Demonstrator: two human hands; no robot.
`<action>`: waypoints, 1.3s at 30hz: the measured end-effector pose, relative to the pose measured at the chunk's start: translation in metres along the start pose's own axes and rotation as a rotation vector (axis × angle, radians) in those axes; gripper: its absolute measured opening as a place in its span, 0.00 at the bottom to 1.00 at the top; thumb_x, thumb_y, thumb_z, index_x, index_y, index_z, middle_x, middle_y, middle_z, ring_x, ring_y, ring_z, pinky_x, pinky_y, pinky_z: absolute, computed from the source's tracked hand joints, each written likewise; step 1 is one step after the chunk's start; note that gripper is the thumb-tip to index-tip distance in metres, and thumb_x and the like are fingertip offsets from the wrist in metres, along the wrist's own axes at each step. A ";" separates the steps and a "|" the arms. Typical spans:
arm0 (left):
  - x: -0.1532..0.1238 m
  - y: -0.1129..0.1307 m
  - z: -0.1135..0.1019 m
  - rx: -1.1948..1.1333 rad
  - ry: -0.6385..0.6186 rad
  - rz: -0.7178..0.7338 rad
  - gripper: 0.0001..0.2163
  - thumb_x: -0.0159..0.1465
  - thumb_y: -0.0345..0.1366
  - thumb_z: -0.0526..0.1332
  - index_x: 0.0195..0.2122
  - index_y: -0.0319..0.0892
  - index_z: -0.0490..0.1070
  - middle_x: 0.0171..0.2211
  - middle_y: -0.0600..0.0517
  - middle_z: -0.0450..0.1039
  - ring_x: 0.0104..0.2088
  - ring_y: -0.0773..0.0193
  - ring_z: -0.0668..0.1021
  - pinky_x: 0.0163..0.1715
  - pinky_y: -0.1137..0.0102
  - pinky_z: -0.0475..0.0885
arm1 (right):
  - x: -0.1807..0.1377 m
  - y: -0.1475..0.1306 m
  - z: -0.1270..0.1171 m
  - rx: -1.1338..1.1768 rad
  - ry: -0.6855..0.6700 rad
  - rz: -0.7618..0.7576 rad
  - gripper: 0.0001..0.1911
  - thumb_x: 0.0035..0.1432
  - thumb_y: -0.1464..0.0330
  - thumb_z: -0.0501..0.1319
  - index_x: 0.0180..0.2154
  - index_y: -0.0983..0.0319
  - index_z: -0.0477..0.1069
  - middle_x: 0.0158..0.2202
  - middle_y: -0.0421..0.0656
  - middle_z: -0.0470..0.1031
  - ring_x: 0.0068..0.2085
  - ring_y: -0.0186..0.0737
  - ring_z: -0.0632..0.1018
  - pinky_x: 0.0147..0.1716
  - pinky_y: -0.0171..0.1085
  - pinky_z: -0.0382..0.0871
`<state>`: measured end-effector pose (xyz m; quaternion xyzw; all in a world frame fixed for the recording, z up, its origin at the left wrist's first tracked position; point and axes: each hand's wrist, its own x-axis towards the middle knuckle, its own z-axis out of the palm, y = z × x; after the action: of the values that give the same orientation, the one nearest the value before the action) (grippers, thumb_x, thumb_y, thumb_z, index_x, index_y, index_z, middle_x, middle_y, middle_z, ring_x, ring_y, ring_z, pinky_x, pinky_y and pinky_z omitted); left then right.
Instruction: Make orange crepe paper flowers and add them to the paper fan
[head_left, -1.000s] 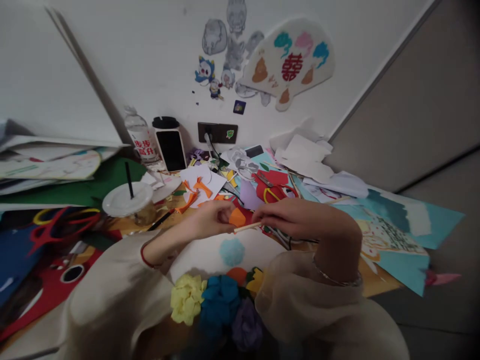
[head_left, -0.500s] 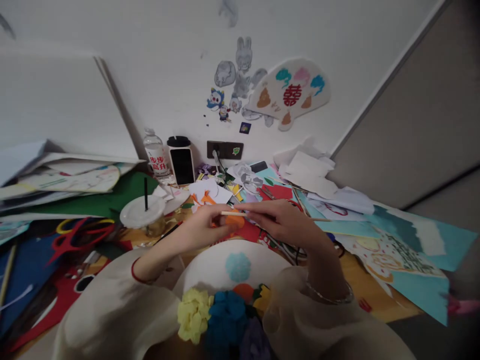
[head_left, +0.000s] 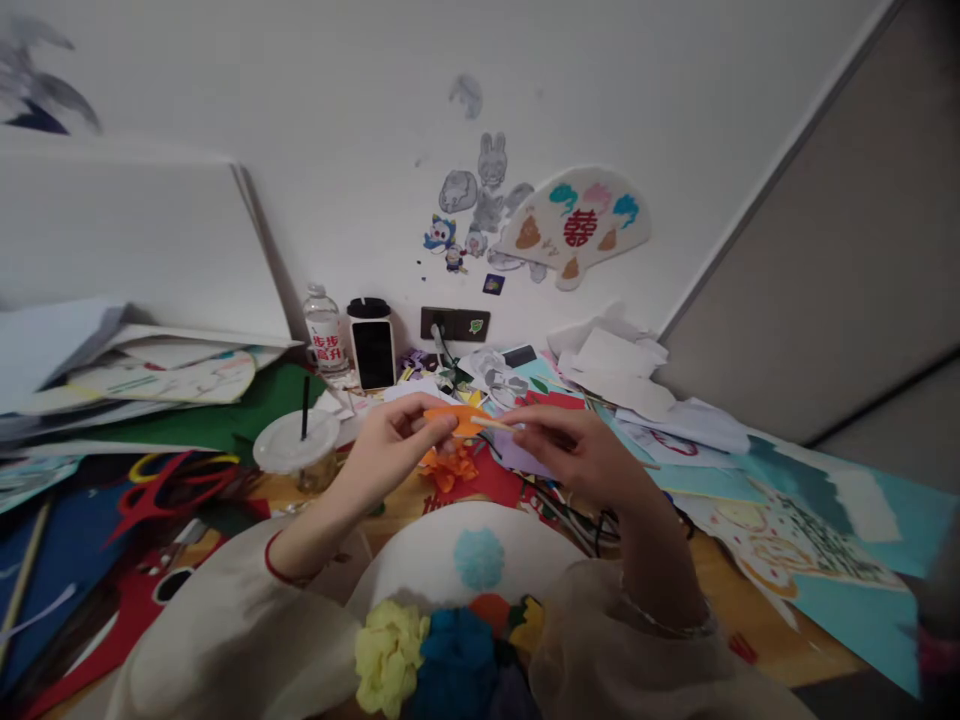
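Piece: a small orange cut-paper piece (head_left: 448, 418) is held up in the air above the counter (head_left: 720, 570), in the gap between the two hands and well clear of the clutter below.
Stick: a thin pale wooden stick (head_left: 491, 424) lies almost level, its long axis running left to right. Its left tip meets the right edge of the orange cut-paper piece.
Left hand: the left hand (head_left: 386, 450) pinches the piece's left end between thumb and forefinger, the other fingers curled in under it.
Right hand: the right hand (head_left: 581, 455) is closed narrowly on the stick's right end, fingertips pointing towards the left hand.
Key relation: the piece sits directly at the left fingertips and just off the right fingertips. The left hand is therefore the nearer, and the stick bridges the short gap.
Below: a crumpled orange paper flower (head_left: 448, 468) rests on a red paper sheet (head_left: 487, 490) right under the hands.
Near the body: a white round card disc (head_left: 405, 570) with a pale blue paper flower (head_left: 480, 558) stuck on it.
Left side: a clear plastic cup with white lid and black straw (head_left: 296, 450) is near the left wrist. Red-handled scissors (head_left: 169, 480) are farther out.
Back wall: an upright black phone (head_left: 373, 352) stands beside a clear water bottle (head_left: 324, 335).
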<state>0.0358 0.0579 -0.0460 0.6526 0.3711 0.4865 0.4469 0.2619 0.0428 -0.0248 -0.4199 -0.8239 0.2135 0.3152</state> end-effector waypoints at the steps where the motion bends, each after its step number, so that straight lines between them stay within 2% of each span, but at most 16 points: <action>1: 0.000 0.001 -0.001 0.011 0.028 0.005 0.12 0.59 0.44 0.61 0.33 0.38 0.71 0.20 0.54 0.72 0.23 0.68 0.74 0.25 0.75 0.68 | -0.001 0.000 -0.002 -0.020 -0.039 -0.009 0.14 0.62 0.63 0.55 0.46 0.59 0.74 0.27 0.39 0.74 0.22 0.30 0.63 0.21 0.31 0.53; 4: 0.000 0.004 -0.007 0.147 0.032 0.055 0.11 0.61 0.43 0.59 0.33 0.39 0.72 0.21 0.54 0.70 0.23 0.68 0.72 0.24 0.75 0.65 | -0.006 -0.005 -0.006 -0.071 -0.149 -0.062 0.13 0.62 0.63 0.56 0.44 0.58 0.76 0.31 0.40 0.77 0.23 0.30 0.67 0.23 0.30 0.56; 7: -0.001 0.006 -0.010 0.394 -0.125 0.136 0.09 0.60 0.39 0.60 0.32 0.39 0.75 0.28 0.51 0.72 0.29 0.67 0.72 0.29 0.73 0.66 | -0.016 -0.018 -0.009 -0.096 -0.225 -0.114 0.13 0.62 0.63 0.56 0.46 0.56 0.74 0.32 0.40 0.78 0.26 0.30 0.71 0.26 0.30 0.59; 9: -0.003 0.009 -0.010 0.476 -0.250 0.137 0.08 0.60 0.38 0.60 0.32 0.39 0.76 0.28 0.51 0.72 0.30 0.66 0.72 0.31 0.73 0.66 | -0.020 -0.025 -0.009 -0.139 -0.248 -0.109 0.15 0.62 0.62 0.57 0.50 0.54 0.71 0.29 0.38 0.77 0.26 0.30 0.71 0.27 0.30 0.59; 13: -0.010 0.016 -0.003 0.451 -0.349 0.105 0.12 0.64 0.39 0.55 0.30 0.39 0.74 0.29 0.51 0.71 0.31 0.67 0.72 0.32 0.73 0.66 | -0.020 -0.027 -0.004 -0.254 -0.226 -0.094 0.21 0.62 0.61 0.57 0.56 0.49 0.63 0.25 0.35 0.75 0.23 0.31 0.70 0.26 0.31 0.58; 17: -0.016 0.020 0.002 0.390 -0.406 0.069 0.16 0.66 0.41 0.52 0.29 0.38 0.73 0.28 0.52 0.72 0.31 0.66 0.72 0.33 0.73 0.67 | -0.013 -0.022 0.000 -0.242 -0.205 -0.047 0.17 0.61 0.64 0.57 0.53 0.51 0.66 0.28 0.36 0.77 0.25 0.32 0.73 0.27 0.31 0.59; 20: -0.019 0.021 0.002 0.289 -0.378 -0.013 0.20 0.68 0.44 0.47 0.30 0.40 0.74 0.27 0.53 0.73 0.30 0.66 0.73 0.33 0.73 0.69 | -0.011 -0.022 0.000 -0.243 -0.211 -0.022 0.12 0.60 0.65 0.59 0.47 0.55 0.70 0.29 0.38 0.78 0.27 0.34 0.74 0.28 0.32 0.59; 23: -0.019 0.021 0.001 0.176 -0.324 -0.063 0.22 0.69 0.45 0.44 0.33 0.42 0.76 0.29 0.53 0.75 0.34 0.65 0.76 0.39 0.72 0.70 | -0.011 -0.024 -0.001 -0.259 -0.212 -0.013 0.07 0.60 0.66 0.58 0.41 0.58 0.70 0.27 0.37 0.77 0.25 0.33 0.73 0.27 0.32 0.58; 29: -0.015 0.020 0.002 0.180 -0.308 -0.080 0.14 0.62 0.43 0.58 0.32 0.38 0.77 0.30 0.50 0.76 0.36 0.60 0.76 0.36 0.71 0.71 | -0.011 -0.023 0.001 -0.251 -0.201 -0.027 0.06 0.61 0.66 0.57 0.40 0.57 0.71 0.26 0.36 0.77 0.25 0.32 0.73 0.26 0.31 0.56; 35: -0.014 0.016 0.004 0.149 -0.301 -0.122 0.12 0.58 0.41 0.62 0.36 0.38 0.78 0.32 0.48 0.77 0.33 0.62 0.76 0.30 0.73 0.69 | -0.010 -0.025 0.001 -0.187 -0.263 -0.010 0.10 0.64 0.66 0.52 0.39 0.58 0.71 0.25 0.36 0.77 0.24 0.31 0.73 0.27 0.31 0.57; 39: -0.015 0.012 0.008 0.177 -0.278 -0.112 0.11 0.57 0.41 0.64 0.33 0.38 0.78 0.28 0.49 0.76 0.28 0.66 0.74 0.26 0.74 0.67 | -0.010 -0.022 0.003 -0.188 -0.215 -0.033 0.09 0.64 0.63 0.54 0.41 0.57 0.71 0.27 0.36 0.76 0.26 0.30 0.72 0.27 0.30 0.57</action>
<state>0.0402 0.0386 -0.0400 0.7287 0.3830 0.3313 0.4611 0.2516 0.0221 -0.0164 -0.4088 -0.8759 0.1741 0.1880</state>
